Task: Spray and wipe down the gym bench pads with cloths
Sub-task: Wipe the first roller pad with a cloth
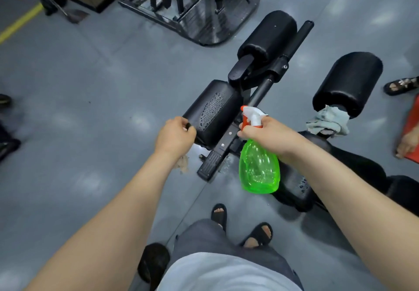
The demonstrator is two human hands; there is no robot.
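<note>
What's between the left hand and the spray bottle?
Head view: the droplet-covered black pad and the bench's frame bar beside it separate the left hand, gripping a cloth, from the spray bottle.

Green translucent spray bottle (259, 168) with white-and-orange trigger head; black bench pads (214, 111), one droplet-speckled; pale grey cloth (328, 120); grey floor (90, 75), yellow line at ten o'clock.

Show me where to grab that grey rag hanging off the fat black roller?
Probably pinch a raised fold of the grey rag where it bunches at the near end of the roller pad. Come from the near, open side: it hangs loose and crumpled there, and the pad blocks it from behind.
</note>
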